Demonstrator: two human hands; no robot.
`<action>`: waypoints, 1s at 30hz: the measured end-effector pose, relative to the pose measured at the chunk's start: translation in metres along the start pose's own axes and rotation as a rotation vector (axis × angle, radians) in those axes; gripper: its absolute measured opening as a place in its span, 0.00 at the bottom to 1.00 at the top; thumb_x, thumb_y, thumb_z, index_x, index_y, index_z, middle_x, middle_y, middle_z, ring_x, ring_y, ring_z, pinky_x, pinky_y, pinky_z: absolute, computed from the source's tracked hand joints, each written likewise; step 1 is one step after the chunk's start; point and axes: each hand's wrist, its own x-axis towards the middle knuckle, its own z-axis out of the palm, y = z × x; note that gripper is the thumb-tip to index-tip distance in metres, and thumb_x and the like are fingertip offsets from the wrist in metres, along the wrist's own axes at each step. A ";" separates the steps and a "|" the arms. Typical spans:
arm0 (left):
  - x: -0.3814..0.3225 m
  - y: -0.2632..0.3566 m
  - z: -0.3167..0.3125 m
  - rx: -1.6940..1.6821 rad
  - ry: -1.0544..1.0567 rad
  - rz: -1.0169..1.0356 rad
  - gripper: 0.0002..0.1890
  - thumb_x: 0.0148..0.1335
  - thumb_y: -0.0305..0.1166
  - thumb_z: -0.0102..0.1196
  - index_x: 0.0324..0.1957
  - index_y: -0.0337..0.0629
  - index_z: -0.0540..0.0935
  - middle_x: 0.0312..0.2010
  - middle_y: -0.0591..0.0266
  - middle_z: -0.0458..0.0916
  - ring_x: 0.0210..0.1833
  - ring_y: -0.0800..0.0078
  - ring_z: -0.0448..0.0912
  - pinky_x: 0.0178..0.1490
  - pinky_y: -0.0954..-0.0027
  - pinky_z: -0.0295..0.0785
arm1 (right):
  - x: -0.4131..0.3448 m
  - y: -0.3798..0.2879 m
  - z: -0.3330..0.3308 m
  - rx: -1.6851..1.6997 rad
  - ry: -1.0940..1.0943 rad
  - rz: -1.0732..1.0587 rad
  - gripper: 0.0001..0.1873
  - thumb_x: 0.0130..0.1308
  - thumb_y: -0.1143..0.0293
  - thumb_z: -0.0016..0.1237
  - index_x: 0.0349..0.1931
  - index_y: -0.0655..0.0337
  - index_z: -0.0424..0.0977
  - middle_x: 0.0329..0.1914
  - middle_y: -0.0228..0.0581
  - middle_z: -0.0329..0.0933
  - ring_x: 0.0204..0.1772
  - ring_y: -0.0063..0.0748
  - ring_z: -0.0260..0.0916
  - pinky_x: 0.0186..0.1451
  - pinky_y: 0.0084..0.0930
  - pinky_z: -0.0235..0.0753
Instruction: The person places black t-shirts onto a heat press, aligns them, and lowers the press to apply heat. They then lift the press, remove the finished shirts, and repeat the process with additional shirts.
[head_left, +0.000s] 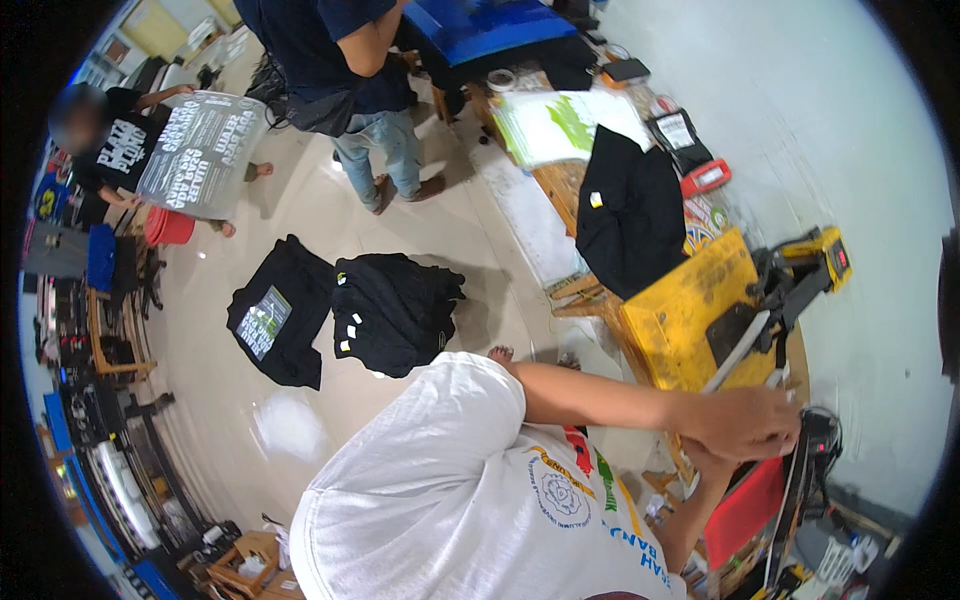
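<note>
My left hand (742, 424), fingers curled, is at the end of the grey lever handle (739, 352) of a yellow heat press (686, 307) and appears to grip it. Most of my right hand (703, 456) is hidden behind the left, so its grip does not show. The press has a stained yellow plate and a black arm with a lit red display. A black garment (630, 214) with a small white label lies on the wooden bench (559, 187) beside the press.
Two lots of black shirts, one printed (281, 315) and one heaped (394, 311), lie on the tiled floor. A red press plate (746, 517) is at lower right. One person (319, 60) stands by a blue table (491, 30); another (120, 150) holds a printed film sheet (206, 154).
</note>
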 end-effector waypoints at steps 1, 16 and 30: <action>-0.006 -0.005 0.004 0.028 -0.052 -0.068 0.11 0.66 0.38 0.57 0.40 0.41 0.81 0.36 0.51 0.81 0.44 0.47 0.80 0.47 0.50 0.74 | 0.000 0.013 0.013 0.003 -0.026 -0.005 0.18 0.63 0.62 0.64 0.45 0.67 0.82 0.40 0.57 0.83 0.46 0.49 0.83 0.50 0.40 0.78; -0.066 -0.050 -0.006 0.216 -0.192 -0.502 0.13 0.59 0.41 0.56 0.32 0.40 0.80 0.26 0.44 0.82 0.33 0.40 0.82 0.37 0.44 0.73 | 0.034 0.101 0.117 0.012 0.025 -0.117 0.29 0.69 0.51 0.58 0.61 0.64 0.77 0.61 0.55 0.80 0.67 0.47 0.76 0.69 0.43 0.72; -0.073 -0.078 0.016 0.338 -0.198 -0.547 0.14 0.54 0.40 0.56 0.29 0.40 0.86 0.30 0.43 0.85 0.36 0.39 0.84 0.39 0.42 0.76 | 0.049 0.098 0.088 -0.260 -0.417 0.033 0.28 0.79 0.51 0.45 0.69 0.61 0.71 0.72 0.48 0.74 0.76 0.47 0.66 0.78 0.40 0.60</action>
